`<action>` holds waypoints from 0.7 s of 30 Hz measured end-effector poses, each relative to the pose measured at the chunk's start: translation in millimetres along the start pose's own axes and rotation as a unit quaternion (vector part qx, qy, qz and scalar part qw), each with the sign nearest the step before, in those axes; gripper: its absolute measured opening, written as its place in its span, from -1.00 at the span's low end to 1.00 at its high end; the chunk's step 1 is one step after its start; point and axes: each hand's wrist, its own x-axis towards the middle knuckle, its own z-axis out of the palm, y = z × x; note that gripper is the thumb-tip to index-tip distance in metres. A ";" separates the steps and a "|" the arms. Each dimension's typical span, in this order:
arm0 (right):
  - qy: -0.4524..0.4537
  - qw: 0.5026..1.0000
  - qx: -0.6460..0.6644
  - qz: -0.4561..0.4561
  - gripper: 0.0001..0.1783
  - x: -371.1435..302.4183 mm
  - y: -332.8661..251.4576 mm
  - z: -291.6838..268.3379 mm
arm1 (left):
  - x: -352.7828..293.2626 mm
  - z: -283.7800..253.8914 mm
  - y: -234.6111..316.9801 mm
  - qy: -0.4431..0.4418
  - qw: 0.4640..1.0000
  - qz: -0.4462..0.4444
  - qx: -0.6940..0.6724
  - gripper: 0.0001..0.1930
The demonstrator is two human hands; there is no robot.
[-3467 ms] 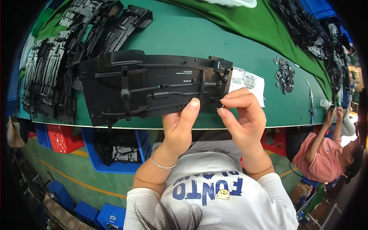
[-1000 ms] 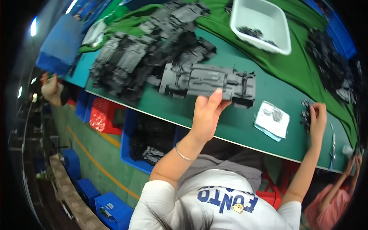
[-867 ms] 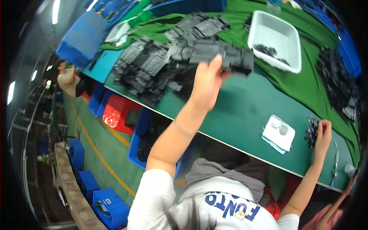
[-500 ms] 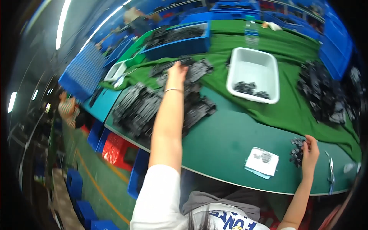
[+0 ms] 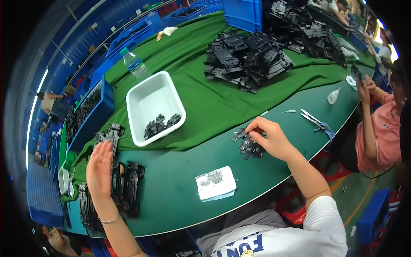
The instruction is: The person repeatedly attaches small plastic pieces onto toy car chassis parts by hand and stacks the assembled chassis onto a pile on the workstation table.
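We note the small black pieces (image 5: 251,149) in a loose heap on the green table (image 5: 169,207), where the right hand (image 5: 274,139) has thumb and forefinger drawn near each other at the heap's upper edge; we cannot tell whether a piece is pinched. We judge them light, stiff and prone to slide, best taken singly by opposite edges with fingertips. The left hand (image 5: 99,173), fingers straight and side by side, lies over or beside the black moulded panels (image 5: 130,188), probably rigid plastic, thin tabs easily snapped: grip their long side edges.
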 end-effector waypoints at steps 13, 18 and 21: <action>0.161 0.967 -0.131 -0.144 -0.88 7.0 39.1 0.9 | 158.2 256.9 -239.4 -0.097 0.963 -0.253 -0.012 -0.70; 0.184 0.964 -0.132 -0.136 -0.89 4.1 41.3 -9.0 | 172.3 260.4 -206.7 -0.164 0.959 -0.203 0.109 -0.87; 0.198 0.963 -0.112 -0.146 -0.90 6.7 36.5 -6.2 | 150.3 246.9 -129.4 -0.182 0.904 -0.179 0.343 -0.89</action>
